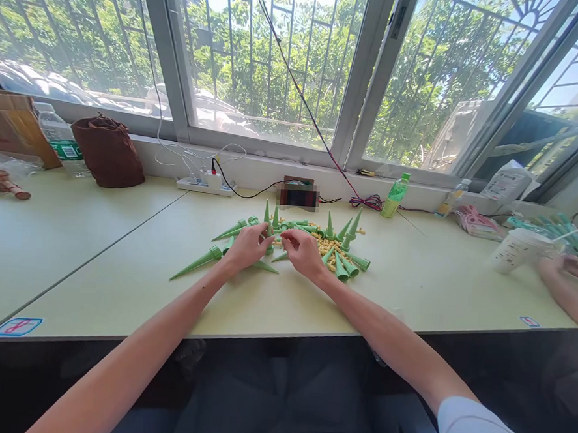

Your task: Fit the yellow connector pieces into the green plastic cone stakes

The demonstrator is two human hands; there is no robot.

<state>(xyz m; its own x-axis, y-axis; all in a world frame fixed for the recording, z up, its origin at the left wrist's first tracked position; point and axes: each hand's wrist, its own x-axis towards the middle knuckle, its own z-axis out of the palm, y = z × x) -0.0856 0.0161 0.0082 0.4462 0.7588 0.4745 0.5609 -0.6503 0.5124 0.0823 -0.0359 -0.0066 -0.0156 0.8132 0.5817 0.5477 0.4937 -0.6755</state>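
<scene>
Green spike [267,214] stands upright in the left hand [248,243]; the right hand [304,249] pinches just beside it, contents unclear.

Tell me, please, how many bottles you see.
3: a clear bottle beside the brown bag, a green bottle by the coiled cable, a yellowish bottle further right. More may be hidden.
</scene>
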